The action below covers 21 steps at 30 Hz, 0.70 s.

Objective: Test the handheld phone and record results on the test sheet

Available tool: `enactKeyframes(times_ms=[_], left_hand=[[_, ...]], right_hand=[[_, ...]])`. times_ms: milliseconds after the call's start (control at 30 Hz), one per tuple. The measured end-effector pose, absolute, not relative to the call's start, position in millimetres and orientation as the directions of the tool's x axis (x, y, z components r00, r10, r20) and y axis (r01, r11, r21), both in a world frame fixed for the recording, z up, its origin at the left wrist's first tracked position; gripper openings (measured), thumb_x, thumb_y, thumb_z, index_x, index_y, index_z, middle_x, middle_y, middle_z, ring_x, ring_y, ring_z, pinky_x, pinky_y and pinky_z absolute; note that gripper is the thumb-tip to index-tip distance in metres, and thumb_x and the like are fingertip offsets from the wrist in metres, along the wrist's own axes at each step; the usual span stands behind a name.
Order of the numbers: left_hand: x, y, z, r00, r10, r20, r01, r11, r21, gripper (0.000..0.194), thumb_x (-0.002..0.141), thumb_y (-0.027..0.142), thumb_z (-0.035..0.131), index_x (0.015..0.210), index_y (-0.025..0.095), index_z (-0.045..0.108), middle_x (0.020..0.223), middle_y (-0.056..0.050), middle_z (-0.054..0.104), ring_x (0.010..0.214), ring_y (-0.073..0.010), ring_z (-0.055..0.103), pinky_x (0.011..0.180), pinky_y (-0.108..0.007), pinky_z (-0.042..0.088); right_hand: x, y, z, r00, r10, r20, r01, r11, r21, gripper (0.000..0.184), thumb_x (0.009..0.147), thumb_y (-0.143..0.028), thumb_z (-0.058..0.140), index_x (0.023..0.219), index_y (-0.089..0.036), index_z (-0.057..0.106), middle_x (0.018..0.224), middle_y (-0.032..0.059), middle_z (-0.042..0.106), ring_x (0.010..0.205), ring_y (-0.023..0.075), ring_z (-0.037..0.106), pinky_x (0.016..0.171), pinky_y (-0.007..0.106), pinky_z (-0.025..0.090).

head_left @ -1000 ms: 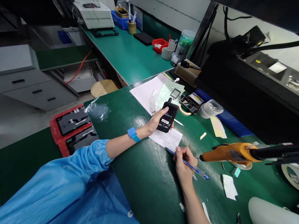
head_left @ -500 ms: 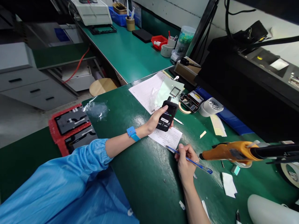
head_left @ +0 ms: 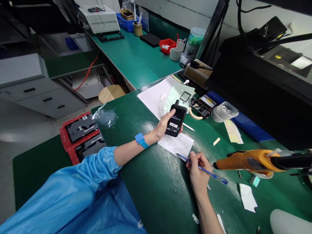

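My left hand (head_left: pixel 163 125) grips a black handheld phone (head_left: pixel 175 120), lit screen up, just above a small white form sheet (head_left: pixel 175 144) on the green bench (head_left: pixel 146 182). A blue wrist strap (head_left: pixel 140 140) circles that wrist, below a blue sleeve. My right hand (head_left: pixel 198 172) is closed on a blue pen (head_left: pixel 202 169), whose tip rests at the near edge of the form sheet.
An orange electric screwdriver (head_left: pixel 246 161) hangs at the right. Behind the phone lie a larger paper sheet (head_left: pixel 156 96), an opened device (head_left: pixel 202 108), a tape roll and a white lamp (head_left: pixel 224 111). A red tray (head_left: pixel 81 136) sits at the left edge; paper scraps dot the right.
The pen hand has drawn back slightly toward the form's near corner. The view has shifted a little; the phone hand holds still.
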<state>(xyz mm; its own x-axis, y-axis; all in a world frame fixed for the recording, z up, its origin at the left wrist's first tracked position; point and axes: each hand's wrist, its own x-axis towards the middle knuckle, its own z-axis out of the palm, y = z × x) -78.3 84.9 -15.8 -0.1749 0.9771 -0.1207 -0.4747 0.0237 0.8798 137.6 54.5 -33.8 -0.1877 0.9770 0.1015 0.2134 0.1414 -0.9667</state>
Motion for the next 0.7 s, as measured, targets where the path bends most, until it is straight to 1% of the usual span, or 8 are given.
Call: enactKeyframes(times_ms=[200, 400, 567, 700], left_hand=[[-79.3, 84.9, -16.8, -0.152, 0.982, -0.115, -0.472, 0.030, 0.881, 0.073, 0.090, 0.088, 0.055, 0.091, 0.016, 0.071, 0.072, -0.011, 0.076, 0.060, -0.0182, 0.071, 0.056, -0.028, 0.055], [-78.6, 85.0, -18.4, -0.163, 0.980, -0.112, -0.474, 0.021, 0.880, 0.074, 0.089, 0.089, 0.057, 0.090, 0.016, 0.071, 0.071, -0.011, 0.075, 0.060, -0.0184, 0.072, 0.057, -0.028, 0.057], [-79.2, 84.7, -15.1, -0.159, 0.979, -0.126, -0.483, 0.035, 0.875, 0.074, 0.092, 0.088, 0.054, 0.092, 0.016, 0.071, 0.071, -0.010, 0.075, 0.059, -0.0186, 0.071, 0.058, -0.028, 0.057], [-80.6, 84.1, -14.4, -0.149, 0.980, -0.135, -0.474, 0.049, 0.879, 0.074, 0.090, 0.089, 0.057, 0.093, 0.016, 0.072, 0.069, -0.008, 0.074, 0.061, -0.0202, 0.073, 0.057, -0.029, 0.057]], right_hand=[[139.0, 54.2, -36.9, -0.185, 0.978, 0.098, 0.206, 0.136, -0.969, 0.070, 0.094, -0.084, 0.075, 0.062, -0.026, 0.052, 0.048, -0.0041, 0.055, 0.042, 0.0116, 0.044, 0.043, 0.026, 0.032], [137.2, 54.3, -34.0, -0.180, 0.979, 0.092, 0.203, 0.129, -0.971, 0.071, 0.092, -0.085, 0.076, 0.061, -0.026, 0.052, 0.047, -0.0034, 0.056, 0.041, 0.0117, 0.045, 0.043, 0.025, 0.033], [137.6, 54.6, -34.5, -0.181, 0.979, 0.092, 0.208, 0.129, -0.970, 0.070, 0.093, -0.085, 0.076, 0.061, -0.026, 0.054, 0.047, -0.0034, 0.057, 0.041, 0.0119, 0.046, 0.043, 0.026, 0.034], [138.8, 54.9, -34.3, -0.189, 0.979, 0.079, 0.217, 0.120, -0.969, 0.069, 0.094, -0.083, 0.075, 0.062, -0.026, 0.055, 0.048, -0.0031, 0.057, 0.042, 0.0117, 0.045, 0.043, 0.026, 0.035]])
